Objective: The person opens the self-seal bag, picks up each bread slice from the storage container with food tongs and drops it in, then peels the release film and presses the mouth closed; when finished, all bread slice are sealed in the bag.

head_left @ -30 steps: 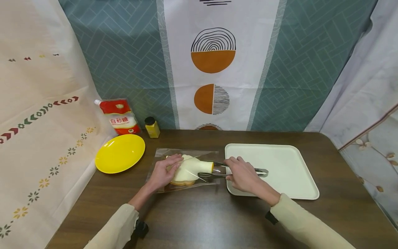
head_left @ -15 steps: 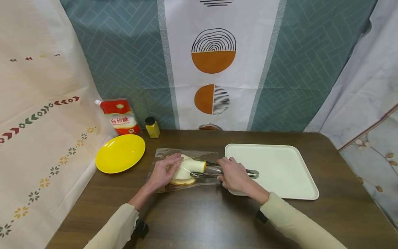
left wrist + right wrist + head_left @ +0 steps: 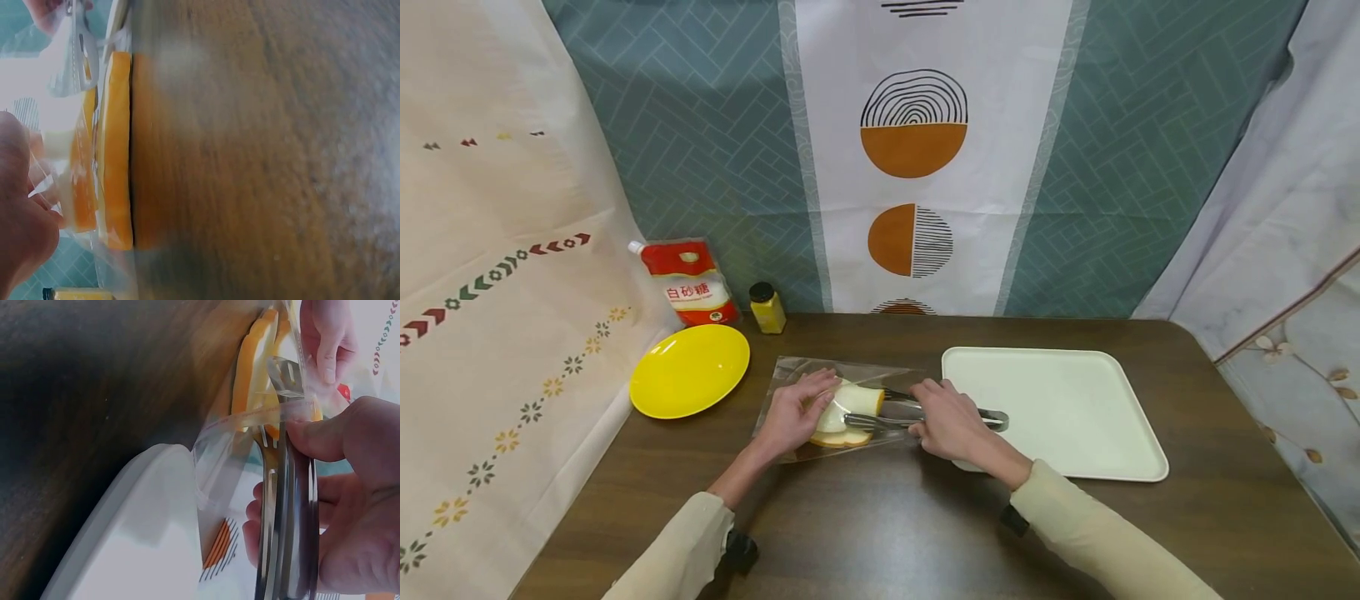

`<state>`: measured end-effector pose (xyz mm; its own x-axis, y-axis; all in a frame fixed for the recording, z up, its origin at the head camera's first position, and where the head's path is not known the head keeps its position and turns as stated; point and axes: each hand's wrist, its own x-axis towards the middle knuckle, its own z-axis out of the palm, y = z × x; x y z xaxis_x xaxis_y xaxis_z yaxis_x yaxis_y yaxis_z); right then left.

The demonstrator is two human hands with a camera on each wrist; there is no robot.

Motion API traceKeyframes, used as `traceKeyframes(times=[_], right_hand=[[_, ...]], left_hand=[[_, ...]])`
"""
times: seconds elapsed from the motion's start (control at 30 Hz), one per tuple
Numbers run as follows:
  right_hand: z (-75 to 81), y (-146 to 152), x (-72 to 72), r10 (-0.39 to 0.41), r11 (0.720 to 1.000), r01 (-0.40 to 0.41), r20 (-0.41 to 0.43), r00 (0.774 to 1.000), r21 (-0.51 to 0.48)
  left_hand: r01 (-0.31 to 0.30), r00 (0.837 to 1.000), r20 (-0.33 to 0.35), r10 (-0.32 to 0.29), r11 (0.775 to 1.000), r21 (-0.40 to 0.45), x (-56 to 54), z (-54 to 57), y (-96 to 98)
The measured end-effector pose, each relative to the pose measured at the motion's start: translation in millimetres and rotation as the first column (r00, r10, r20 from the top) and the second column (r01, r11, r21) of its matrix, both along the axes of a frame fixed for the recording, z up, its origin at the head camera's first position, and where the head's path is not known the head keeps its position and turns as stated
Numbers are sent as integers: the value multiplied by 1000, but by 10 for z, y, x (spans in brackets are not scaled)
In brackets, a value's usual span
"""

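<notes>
A clear plastic bag (image 3: 891, 433) lies in the middle of the table with two bread slices in it. The lower slice (image 3: 116, 150) lies flat; the upper slice (image 3: 860, 398) bends over it, between the ends of metal tongs (image 3: 891, 422). My right hand (image 3: 951, 418) grips the tongs around their arms, thumb on one side and fingers on the other, close to the bag's mouth (image 3: 250, 419). My left hand (image 3: 793, 412) holds the bag's film over the bread's left side, its fingertips partly hidden by plastic in the left wrist view.
A cream tray (image 3: 1060, 417) stands right of the bag, its left edge by my right hand. A yellow plate (image 3: 688, 371) lies at the left. Behind it stand a red and white sugar pouch (image 3: 694, 282) and a yellow jar (image 3: 767, 308) with a black lid.
My right hand has moved left with the tongs, carrying the upper slice further into the bag over the lower one. My left hand has stayed in nearly the same place.
</notes>
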<state>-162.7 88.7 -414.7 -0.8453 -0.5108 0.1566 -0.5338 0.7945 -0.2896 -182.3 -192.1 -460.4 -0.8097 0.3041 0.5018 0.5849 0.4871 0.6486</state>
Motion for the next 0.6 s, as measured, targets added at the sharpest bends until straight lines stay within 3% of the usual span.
traceKeyframes(times=[0.6], right_hand=[[17,-120,-5,4,1000,-4,20,1000,-11]], left_hand=[[-13,1000,-7,13,1000,1,12,46,23]])
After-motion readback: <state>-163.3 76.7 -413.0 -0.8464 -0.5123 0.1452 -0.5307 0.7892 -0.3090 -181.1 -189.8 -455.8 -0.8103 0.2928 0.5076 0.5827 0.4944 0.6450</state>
